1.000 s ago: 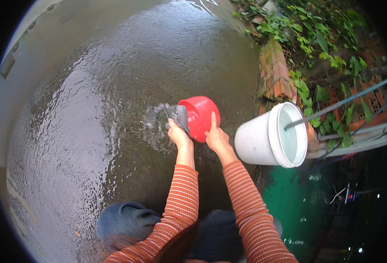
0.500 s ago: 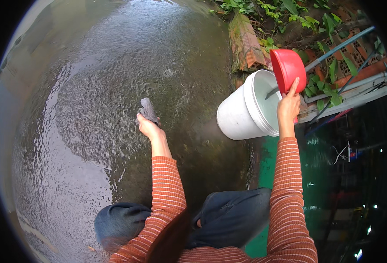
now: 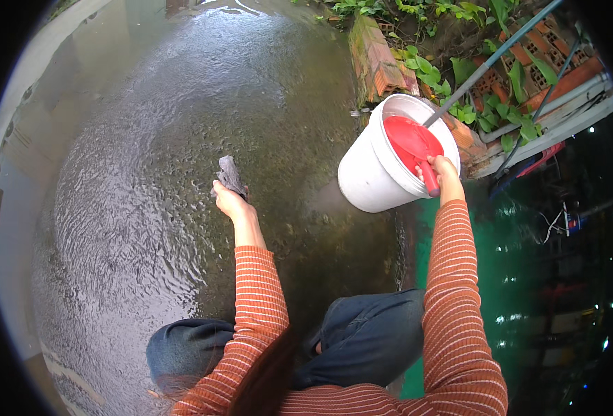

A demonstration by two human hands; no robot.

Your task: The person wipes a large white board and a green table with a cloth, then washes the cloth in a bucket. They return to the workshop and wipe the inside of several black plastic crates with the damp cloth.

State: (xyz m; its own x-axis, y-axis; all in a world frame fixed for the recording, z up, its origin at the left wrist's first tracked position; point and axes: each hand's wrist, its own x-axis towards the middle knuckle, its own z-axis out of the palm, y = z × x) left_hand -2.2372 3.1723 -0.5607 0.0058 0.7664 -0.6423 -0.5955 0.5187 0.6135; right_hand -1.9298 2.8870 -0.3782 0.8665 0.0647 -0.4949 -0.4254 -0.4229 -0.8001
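A red plastic dipper [image 3: 412, 141] is in the mouth of a white bucket [image 3: 366, 166], its bowl down inside the rim. My right hand [image 3: 442, 173] is closed around the dipper's handle at the bucket's near right side. How deep the bowl sits in the water is hard to tell. My left hand [image 3: 233, 201] hovers over the wet ground left of the bucket, closed on a crumpled grey cloth [image 3: 229, 175] that sticks up beyond the fingers.
Wet concrete ground [image 3: 140, 187] spreads ahead and left. A grey-blue pipe [image 3: 487, 66] slants into the bucket. Bricks [image 3: 377, 59] and leafy plants [image 3: 424, 69] stand behind it. To the right is green flooring [image 3: 487, 277]; my bent knees [image 3: 369, 333] are below.
My right hand has lowered the red dipper from above the bucket's right rim into its mouth. My left hand, with the cloth, stays nearly in place.
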